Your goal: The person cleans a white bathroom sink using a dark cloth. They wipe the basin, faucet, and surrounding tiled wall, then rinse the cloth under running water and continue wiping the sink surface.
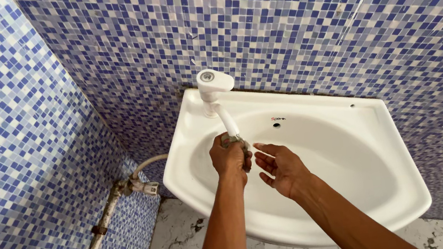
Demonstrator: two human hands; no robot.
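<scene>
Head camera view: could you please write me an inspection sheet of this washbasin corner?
Surface: white basin, looks dry and bare.
Job's things: white tap; its spout tip is gripped.
Clutter: nothing seen.
Grippers: left hand closed around the spout tip; right hand open beside it, palm up.
Cables: none; pale hose joins wall pipe.
Surroundings: blue mosaic wall tiles, marbled floor.

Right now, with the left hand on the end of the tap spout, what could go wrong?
1. The left hand wraps the tip of the tap spout; a hard twist could strain the slim white spout at its base.
2. If water starts, it may spray past the open right hand and over the basin rim onto the marble floor, making it slippery.
</scene>
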